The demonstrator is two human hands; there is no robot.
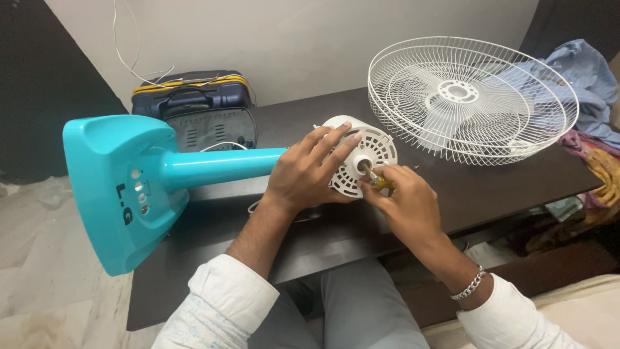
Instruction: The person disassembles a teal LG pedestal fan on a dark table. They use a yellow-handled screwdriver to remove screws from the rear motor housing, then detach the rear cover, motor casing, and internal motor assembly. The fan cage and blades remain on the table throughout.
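Note:
A table fan lies on its side on the dark table [491, 187]. Its turquoise base [123, 187] and stem [219, 167] point left, and its white motor housing [368, 145] faces me. My left hand [307, 171] grips the housing from the left, fingers over its top. My right hand [403, 200] holds a yellow-handled screwdriver [380, 181], its tip pressed at the centre of the housing's vented face. A metal bracelet [469, 285] circles my right wrist.
A white wire fan guard [471, 97] with the blades inside lies on the table's right. A dark blue case [194, 103] stands at the back left against the wall, with thin white wires above it. Clothes are heaped at the right edge [588, 77].

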